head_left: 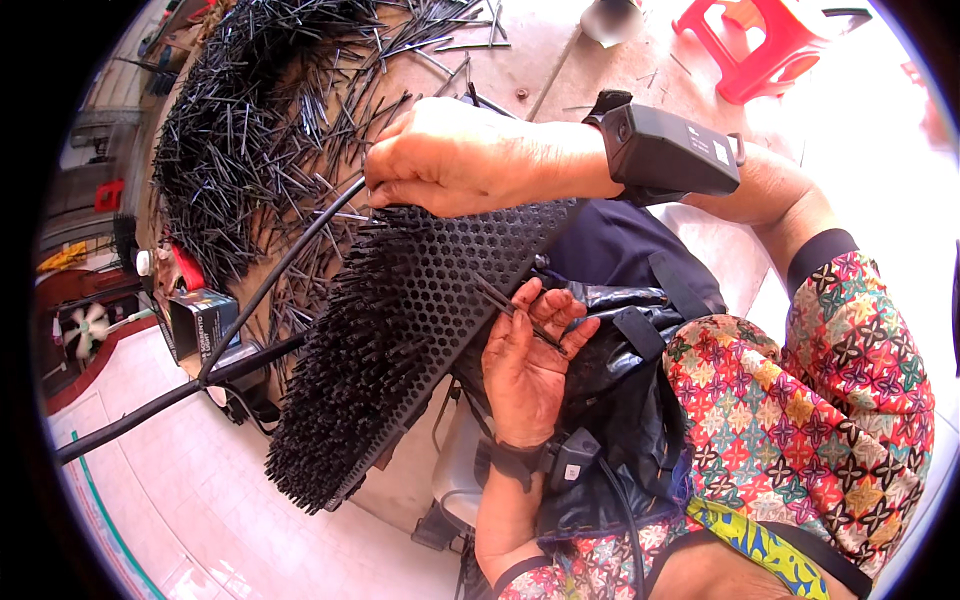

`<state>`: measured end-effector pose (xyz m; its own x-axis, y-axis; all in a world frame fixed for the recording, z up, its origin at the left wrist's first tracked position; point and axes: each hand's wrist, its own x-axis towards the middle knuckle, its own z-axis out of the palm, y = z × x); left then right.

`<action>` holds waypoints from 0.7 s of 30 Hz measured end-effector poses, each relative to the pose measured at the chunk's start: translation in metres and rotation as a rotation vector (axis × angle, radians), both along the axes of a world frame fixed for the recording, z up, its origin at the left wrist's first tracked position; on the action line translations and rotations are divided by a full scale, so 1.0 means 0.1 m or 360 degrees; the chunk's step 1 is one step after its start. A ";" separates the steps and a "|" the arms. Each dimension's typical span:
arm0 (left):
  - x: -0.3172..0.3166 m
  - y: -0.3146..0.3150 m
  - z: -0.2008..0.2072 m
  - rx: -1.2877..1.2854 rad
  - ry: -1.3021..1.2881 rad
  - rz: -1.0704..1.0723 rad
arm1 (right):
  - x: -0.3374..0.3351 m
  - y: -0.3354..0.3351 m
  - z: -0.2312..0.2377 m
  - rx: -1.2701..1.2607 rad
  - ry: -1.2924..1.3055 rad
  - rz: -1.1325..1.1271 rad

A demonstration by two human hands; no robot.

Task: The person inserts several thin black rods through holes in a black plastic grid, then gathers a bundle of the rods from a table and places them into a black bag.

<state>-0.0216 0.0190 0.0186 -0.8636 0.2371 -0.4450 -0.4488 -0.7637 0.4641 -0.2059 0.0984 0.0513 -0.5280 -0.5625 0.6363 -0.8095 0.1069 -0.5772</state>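
Note:
A black perforated board [470,250] lies slanted in front of me. Short black rods [345,370] stand densely in its left and lower part, while the holes at its upper right show bare. My left hand [530,350] is palm up beside the board's right edge, fingers curled on a few thin black rods [520,315]. Above the board's upper end, my right hand [435,160] is closed with its knuckles up; its fingertips and whatever they hold are hidden. A black cable [285,270] passes close to those fingers.
A large heap of loose black rods [240,130] spreads at upper left. A red plastic stool [750,45] stands at upper right. At left are an open box [200,325], a dark bar [130,420] and a small fan [86,330]. Black plastic sheeting [620,400] covers my lap.

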 end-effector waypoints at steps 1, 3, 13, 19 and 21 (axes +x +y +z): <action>0.00 0.00 0.00 0.0005 0.0005 -0.0002 | 0.00 0.00 0.01 0.0006 -0.0018 -0.0012; 0.00 -0.01 0.00 0.0017 0.0018 -0.0002 | 0.01 -0.01 0.03 0.0022 -0.0052 -0.0034; 0.00 0.00 0.01 0.0049 0.0080 -0.0062 | 0.09 0.12 0.01 -0.0156 -0.0021 -0.0141; -0.02 -0.02 0.06 -0.0011 0.0218 -0.0186 | 0.60 0.43 0.15 0.0293 -0.1209 0.0231; -0.03 -0.01 0.08 -0.0109 0.0235 -0.0215 | 0.66 0.43 0.04 0.0244 -0.1546 0.0417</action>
